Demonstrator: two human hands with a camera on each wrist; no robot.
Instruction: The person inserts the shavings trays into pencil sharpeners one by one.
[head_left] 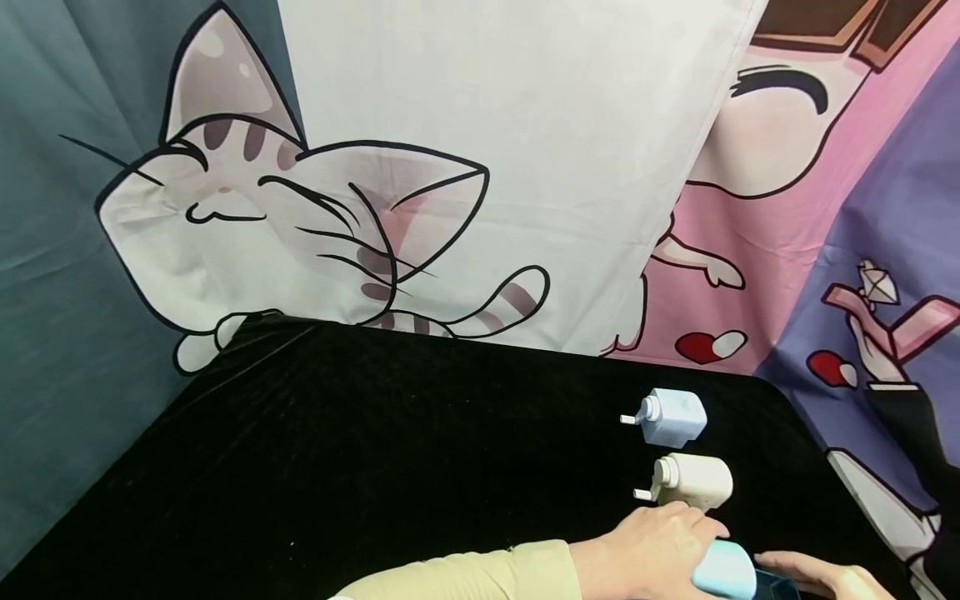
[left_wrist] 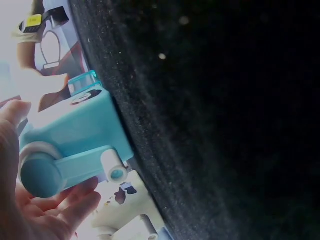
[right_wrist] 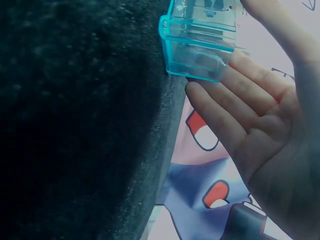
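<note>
My left hand (head_left: 656, 546) grips a light-blue crank pencil sharpener (head_left: 724, 570). In the left wrist view its thumb is on one side of the body and its fingers on the other, with the crank handle (left_wrist: 82, 167) and white knob facing the camera. A clear teal shavings drawer (right_wrist: 200, 47) sticks out of the sharpener's far end. My right hand (head_left: 828, 575) is at that drawer, fingers (right_wrist: 220, 102) fairly straight and partly behind it in the right wrist view. Whether they touch it is hard to tell.
Just beyond my left hand lies a cream crank pencil sharpener (head_left: 701, 479). Farther back is a pale-blue one (head_left: 675, 418), its crank also pointing left. A black cloth (head_left: 375, 450) covers the table. Printed cartoon curtains (head_left: 585, 167) hang behind and at the sides.
</note>
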